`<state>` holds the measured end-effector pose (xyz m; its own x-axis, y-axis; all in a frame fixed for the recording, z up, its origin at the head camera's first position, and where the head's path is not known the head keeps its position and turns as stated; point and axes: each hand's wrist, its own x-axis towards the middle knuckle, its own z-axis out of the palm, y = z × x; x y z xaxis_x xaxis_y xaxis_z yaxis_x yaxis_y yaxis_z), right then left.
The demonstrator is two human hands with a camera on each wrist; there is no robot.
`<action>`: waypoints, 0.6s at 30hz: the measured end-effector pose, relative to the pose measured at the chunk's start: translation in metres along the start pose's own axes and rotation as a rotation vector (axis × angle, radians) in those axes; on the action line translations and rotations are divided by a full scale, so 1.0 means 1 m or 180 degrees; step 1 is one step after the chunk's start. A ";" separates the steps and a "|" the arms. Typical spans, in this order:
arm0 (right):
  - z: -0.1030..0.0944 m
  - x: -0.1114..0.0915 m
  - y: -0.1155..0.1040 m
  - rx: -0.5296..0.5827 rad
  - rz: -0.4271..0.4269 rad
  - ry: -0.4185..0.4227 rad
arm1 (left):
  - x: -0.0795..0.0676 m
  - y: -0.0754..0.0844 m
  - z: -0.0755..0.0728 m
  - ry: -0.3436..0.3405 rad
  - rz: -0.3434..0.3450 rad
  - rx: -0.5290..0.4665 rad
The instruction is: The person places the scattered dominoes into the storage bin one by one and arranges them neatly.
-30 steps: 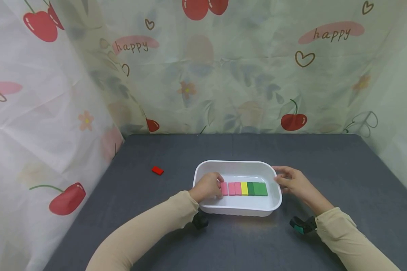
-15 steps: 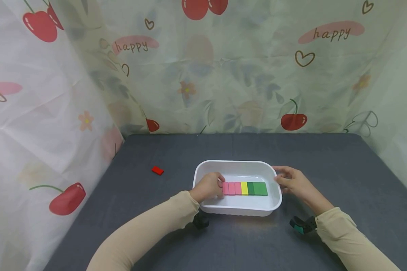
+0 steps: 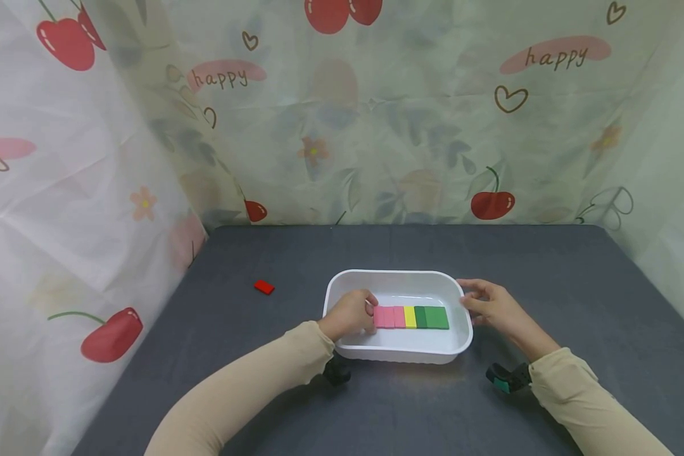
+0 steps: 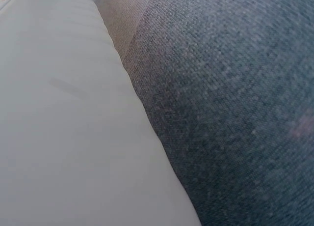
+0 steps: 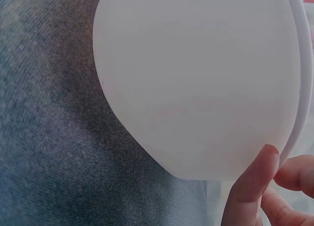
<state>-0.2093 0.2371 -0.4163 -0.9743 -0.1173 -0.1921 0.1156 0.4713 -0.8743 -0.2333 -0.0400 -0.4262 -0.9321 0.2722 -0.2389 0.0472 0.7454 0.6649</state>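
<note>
A white plastic tray stands on the dark table, with a row of flat rectangular tiles lying side by side along its floor. From left to right in the head view run pink tiles, a yellow tile and green tiles. My left hand reaches over the tray's left side and pinches the leftmost pink tile, partly hiding it. At the other end, my right hand grips the tray's right rim; the right wrist view shows its thumb against the outer wall and fingers at the rim.
A red tile lies alone on the table, left of the tray. Printed cloth curtains enclose the table's back and sides. In the left wrist view, the tray's outer wall fills the left half.
Moving slightly right, my left hand has brought the leftmost pink tile up against the row, so the gap beside it is gone. The right hand stays at the rim.
</note>
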 end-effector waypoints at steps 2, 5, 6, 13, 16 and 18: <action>0.000 0.000 0.000 -0.0009 -0.0001 0.0006 | 0.000 0.000 0.000 0.0003 0.0026 0.0013; 0.000 0.001 0.001 -0.0012 0.0009 0.0006 | 0.001 0.000 -0.001 0.0004 0.0062 0.0025; 0.000 0.001 0.001 -0.0013 0.0014 0.0004 | 0.001 0.000 -0.001 0.0004 0.0069 0.0021; 0.000 0.001 0.000 -0.0010 0.0040 -0.0017 | 0.000 0.000 0.000 0.0005 0.0021 -0.0026; 0.000 0.000 0.000 -0.0006 0.0049 -0.0018 | 0.000 0.000 0.000 0.0011 -0.0018 -0.0055; 0.000 0.000 0.001 -0.0009 0.0055 -0.0014 | 0.000 0.000 0.000 0.0015 -0.0027 -0.0061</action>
<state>-0.2096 0.2372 -0.4169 -0.9713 -0.1130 -0.2093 0.1320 0.4758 -0.8696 -0.2332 -0.0398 -0.4261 -0.9341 0.2631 -0.2413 0.0325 0.7358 0.6764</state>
